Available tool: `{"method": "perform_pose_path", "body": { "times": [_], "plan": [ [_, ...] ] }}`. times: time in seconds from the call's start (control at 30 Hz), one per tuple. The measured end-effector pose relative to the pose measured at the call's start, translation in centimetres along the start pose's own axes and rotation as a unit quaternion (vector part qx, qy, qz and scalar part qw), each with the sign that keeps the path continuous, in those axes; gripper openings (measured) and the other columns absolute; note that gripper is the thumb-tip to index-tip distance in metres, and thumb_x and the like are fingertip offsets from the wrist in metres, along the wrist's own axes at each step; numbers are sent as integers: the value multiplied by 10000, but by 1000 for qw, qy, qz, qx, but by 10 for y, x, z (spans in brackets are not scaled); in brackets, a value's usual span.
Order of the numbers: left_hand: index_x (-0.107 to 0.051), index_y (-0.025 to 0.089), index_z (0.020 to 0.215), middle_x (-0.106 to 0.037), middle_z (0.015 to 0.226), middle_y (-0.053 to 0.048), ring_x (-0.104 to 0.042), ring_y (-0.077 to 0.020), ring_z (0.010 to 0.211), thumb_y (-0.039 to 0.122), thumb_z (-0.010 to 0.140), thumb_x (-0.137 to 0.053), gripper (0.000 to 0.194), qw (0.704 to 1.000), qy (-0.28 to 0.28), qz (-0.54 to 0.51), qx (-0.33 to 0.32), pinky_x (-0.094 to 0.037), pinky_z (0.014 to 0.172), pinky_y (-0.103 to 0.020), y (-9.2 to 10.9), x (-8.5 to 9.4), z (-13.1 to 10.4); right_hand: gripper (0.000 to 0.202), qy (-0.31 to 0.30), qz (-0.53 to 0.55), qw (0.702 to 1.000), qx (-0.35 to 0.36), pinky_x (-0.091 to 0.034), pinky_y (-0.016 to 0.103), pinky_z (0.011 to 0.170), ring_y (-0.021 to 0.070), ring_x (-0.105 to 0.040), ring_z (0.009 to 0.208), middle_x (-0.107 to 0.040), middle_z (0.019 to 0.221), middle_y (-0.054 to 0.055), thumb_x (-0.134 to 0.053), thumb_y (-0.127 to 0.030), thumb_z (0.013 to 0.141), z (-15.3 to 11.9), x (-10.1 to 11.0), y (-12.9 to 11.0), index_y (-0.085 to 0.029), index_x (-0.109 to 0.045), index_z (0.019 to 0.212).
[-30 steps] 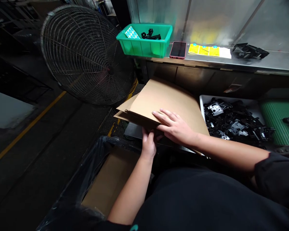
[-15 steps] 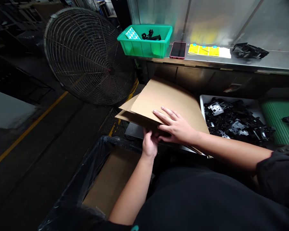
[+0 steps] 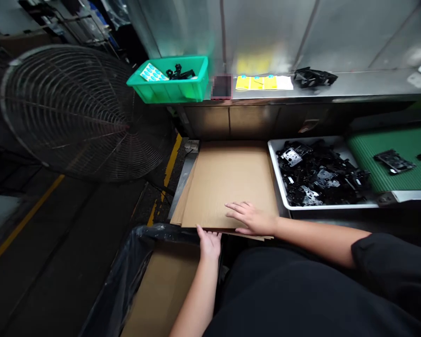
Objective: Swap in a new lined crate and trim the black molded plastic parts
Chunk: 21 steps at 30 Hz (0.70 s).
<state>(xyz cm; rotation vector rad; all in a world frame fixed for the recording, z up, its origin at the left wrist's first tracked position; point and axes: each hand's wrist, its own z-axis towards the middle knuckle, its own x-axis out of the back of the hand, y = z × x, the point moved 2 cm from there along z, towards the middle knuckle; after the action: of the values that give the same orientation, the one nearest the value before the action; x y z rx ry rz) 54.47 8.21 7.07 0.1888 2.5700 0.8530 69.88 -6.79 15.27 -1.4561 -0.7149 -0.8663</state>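
A small stack of flat brown cardboard sheets [image 3: 228,182] lies on the metal table, its edges slightly out of line at the left and front. My left hand [image 3: 209,244] grips the stack's front edge, thumb at the rim and fingertips partly hidden beneath it. Flat on top, near the front right corner, rests my right hand [image 3: 250,219] with its fingers stretched out and nothing in them. Below, to the left, a bin lined with dark plastic [image 3: 122,262] holds another piece of cardboard [image 3: 164,285].
A white tray [image 3: 284,199] of black and silver metal parts stands right of the sheets, beside a green conveyor belt [image 3: 365,164] carrying black parts. On the shelf behind are a green bin [image 3: 168,91], a phone [image 3: 221,87] and yellow labels [image 3: 256,83]. A large fan [image 3: 73,117] stands left.
The cardboard sheets, raised and tilted before, have come down flat onto the table. Both hands moved down with them, the left still at the front edge. The view has shifted right.
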Motion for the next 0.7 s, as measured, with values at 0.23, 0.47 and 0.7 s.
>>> {"method": "perform_pose_path", "body": {
  "times": [0.23, 0.47, 0.7],
  "plan": [
    [-536, 167, 1183, -609, 1341, -222, -648, -381, 1232, 228, 877, -706, 355, 985, 62, 132, 89, -594, 937, -552, -30, 9, 30, 856, -38, 58, 977, -201, -182, 839, 1081, 506, -199, 1505, -221, 1666, 221, -777, -414, 800, -17, -71, 58, -198, -412, 1543],
    [-543, 214, 947, -686, 1176, -124, -547, -345, 1366, 187, 921, -587, 58, 979, 61, 176, 77, -586, 984, -485, -17, -1, 38, 397, 81, 108, 972, -194, -397, 400, 1167, 242, -467, 1390, -538, 1472, 104, -605, -322, 951, -59, -68, 63, -221, -593, 1334],
    [-548, 262, 942, -695, 1055, -111, -535, -339, 1368, 267, 866, -629, 111, 960, 64, 239, 132, -557, 1039, -454, -25, -4, 26, 204, 132, 94, 924, -348, -523, 397, 938, 251, -621, 1029, -639, 1072, 105, -537, -213, 946, -191, -79, 73, -185, -671, 1099]
  ]
}}
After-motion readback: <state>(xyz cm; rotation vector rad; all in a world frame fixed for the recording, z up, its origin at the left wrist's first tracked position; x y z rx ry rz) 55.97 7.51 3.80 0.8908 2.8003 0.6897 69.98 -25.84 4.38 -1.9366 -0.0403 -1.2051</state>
